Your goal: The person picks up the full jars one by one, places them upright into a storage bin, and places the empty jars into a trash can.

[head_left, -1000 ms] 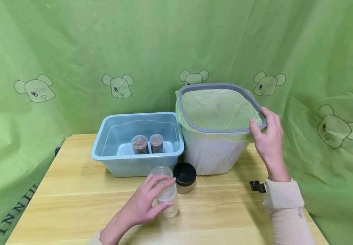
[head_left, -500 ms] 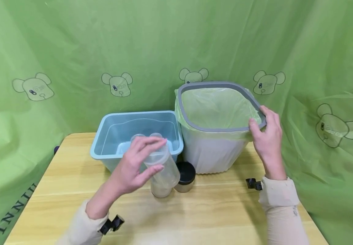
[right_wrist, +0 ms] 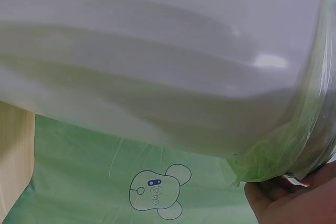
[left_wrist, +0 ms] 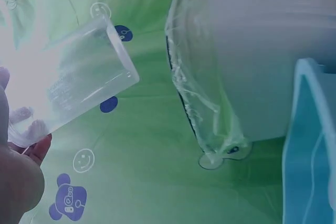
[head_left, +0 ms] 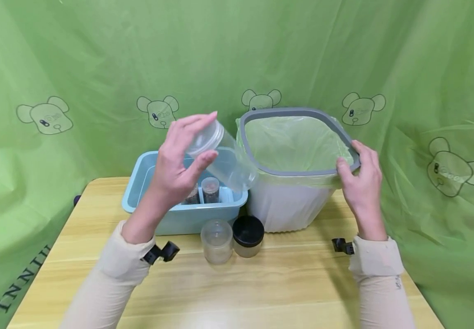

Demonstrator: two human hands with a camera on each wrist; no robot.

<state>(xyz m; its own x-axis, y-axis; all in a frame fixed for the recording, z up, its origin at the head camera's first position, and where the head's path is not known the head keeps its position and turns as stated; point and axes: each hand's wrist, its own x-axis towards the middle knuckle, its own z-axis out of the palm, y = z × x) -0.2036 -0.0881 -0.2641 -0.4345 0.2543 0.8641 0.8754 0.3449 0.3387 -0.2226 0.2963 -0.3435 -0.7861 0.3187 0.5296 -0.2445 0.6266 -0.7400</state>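
Observation:
My left hand (head_left: 175, 162) holds a clear plastic jar (head_left: 232, 160) by its lidded end, in the air over the blue basin (head_left: 144, 183). The jar tilts, its base pointing down and right toward the bin's left rim; in the left wrist view the jar (left_wrist: 86, 72) looks see-through, with a gap between it and the bin (left_wrist: 262, 51). With fingers outside and thumb on top, my right hand (head_left: 360, 183) grips the right rim of the white trash bin (head_left: 288, 205), which has a grey ring and a green liner bag. In the right wrist view the fingers (right_wrist: 268, 195) are partly cut off.
Two small jars with brown contents, one of them this jar (head_left: 211, 189), stand in the basin. A clear jar (head_left: 217, 242) and a black-lidded jar (head_left: 248, 235) stand side by side on the wooden table (head_left: 261, 292), in front of basin and bin. Green cloth (head_left: 204, 50) hangs behind.
My left hand has lifted the clear jar from the table, up past the basin's front edge, and tilted it toward the bin. The right hand has kept its grip on the rim.

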